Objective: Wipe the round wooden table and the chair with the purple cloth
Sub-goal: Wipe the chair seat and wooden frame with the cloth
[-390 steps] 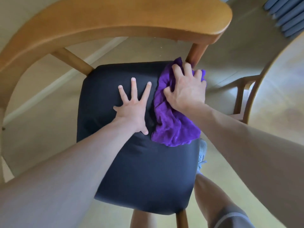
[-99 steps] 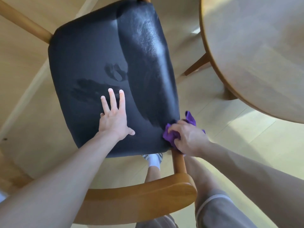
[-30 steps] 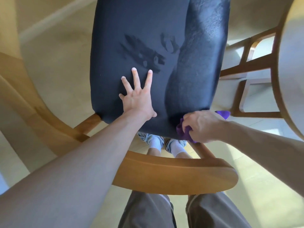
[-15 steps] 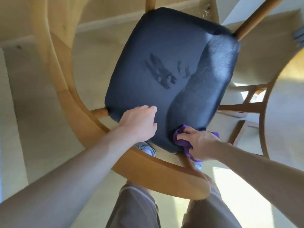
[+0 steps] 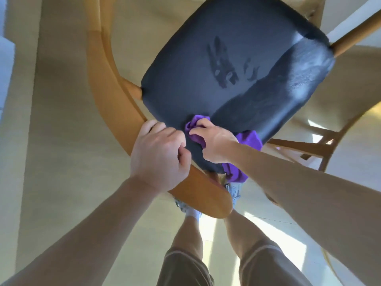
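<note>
**Two hands at the near edge of one chair seat**

One chair (image 5: 226, 83) filled the view, with a dark padded seat and a curved wooden backrest (image 5: 115, 112) that swept round beneath the person's left hand (image 5: 158, 153). That hand was curled over the backrest rail where it met the seat's near corner, its fingers bent round the wood and gripping it.

Just to the right of it, almost touching, the right hand (image 5: 212, 141) pinched one purple cloth (image 5: 247, 139), fingers folded into the bunched fabric and pressing it against the seat's near edge. Part of the cloth bulged out ahead of the fingertips, another fold lay to the right of the wrist, and a third portion hung below the forearm, over the seat's edge.

Beyond both hands, on the seat, there was a cluster of dark smudges (image 5: 224, 65), and a paler band ran along the seat's right side. Far right of the right arm, the curved edge of one table (image 5: 369, 112) showed, with wooden struts under it. Two bare legs in shorts and two shoes stood below the hands.
</note>
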The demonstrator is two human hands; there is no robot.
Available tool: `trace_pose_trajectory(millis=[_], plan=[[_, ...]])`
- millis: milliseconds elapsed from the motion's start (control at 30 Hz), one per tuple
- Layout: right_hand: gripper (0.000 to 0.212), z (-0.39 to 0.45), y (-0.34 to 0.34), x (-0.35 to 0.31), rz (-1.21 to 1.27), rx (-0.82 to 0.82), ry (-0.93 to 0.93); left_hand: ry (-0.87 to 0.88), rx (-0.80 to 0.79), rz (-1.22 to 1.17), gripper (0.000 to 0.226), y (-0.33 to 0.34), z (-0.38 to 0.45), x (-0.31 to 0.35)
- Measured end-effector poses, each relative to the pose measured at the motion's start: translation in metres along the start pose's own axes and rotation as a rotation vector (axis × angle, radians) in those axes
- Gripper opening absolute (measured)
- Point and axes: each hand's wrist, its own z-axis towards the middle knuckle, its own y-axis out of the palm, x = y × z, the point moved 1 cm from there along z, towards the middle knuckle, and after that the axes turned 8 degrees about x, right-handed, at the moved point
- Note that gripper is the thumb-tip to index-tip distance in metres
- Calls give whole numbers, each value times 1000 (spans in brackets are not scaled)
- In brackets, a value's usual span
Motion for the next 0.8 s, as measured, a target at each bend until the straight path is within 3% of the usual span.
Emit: trace_pose_trajectory(millis=[133,300,400,500,600,667,800], plan=[[31,-36,22,19,-314,-258,-378,-30,46,30,19,4,-4,-2],[11,-37,10,-1,-443,-390,-343,-123,34,96,24,-4,-4,2],[22,-13,-14,-11,-295,-244,-240,-127,20,93,26,-5,-2,-2],[63,1,-22,-5,-146,14,-125,-148,26,75,26,-5,-1,-3],[84,-7,1,4,-185,95,9,-142,31,66,28,-4,-1,-1],[86,-25,19,15,-257,44,-114,-132,-1,79,27,-3,-1,-2],[74,-57,8,59,-435,-347,-541,-119,-69,95,30,-5,0,-1]])
